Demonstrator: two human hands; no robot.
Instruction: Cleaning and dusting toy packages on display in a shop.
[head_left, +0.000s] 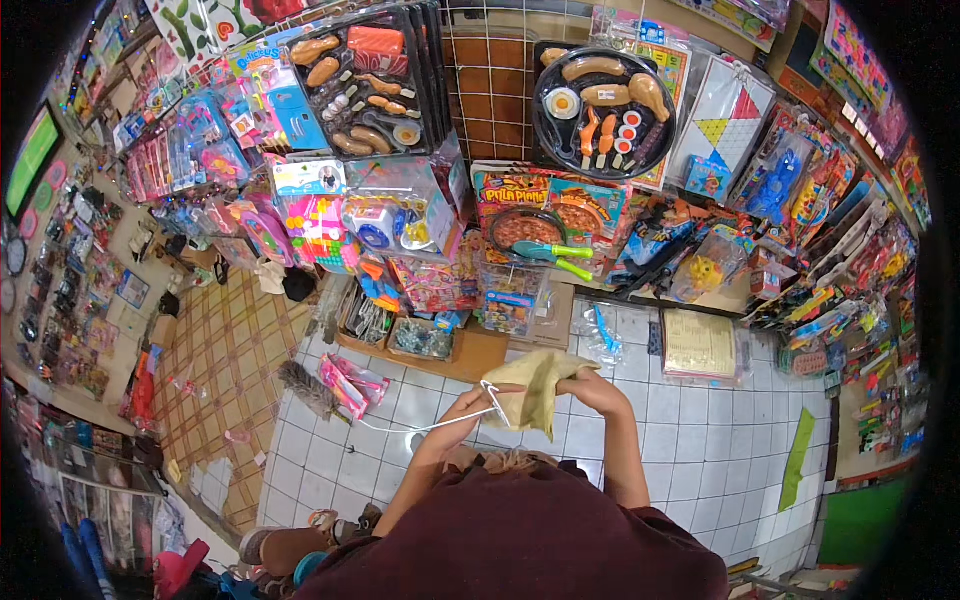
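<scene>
In front of my chest, my left hand (459, 414) grips a white metal rod (397, 430) with a bent, hook-like end. The rod reaches out to the left past my wrist. Stretched between both hands is a yellowish-beige cloth (517, 375) with a dark stain or shadow down its middle. My right hand (598, 391) pinches the cloth's right side. The bent end of the rod lies against the cloth's left part, where my left fingers are partly hidden. I cannot tell whether the left fingers also hold the cloth.
A grey feather duster (309, 388) and pink packages (352, 382) lie on the white tiled floor (675, 450). Ahead, a low wooden ledge (476, 356) carries small boxes (422, 337). Packaged toys (604, 112) hang on a wire grid (487, 82). A paper stack (699, 343) lies at right.
</scene>
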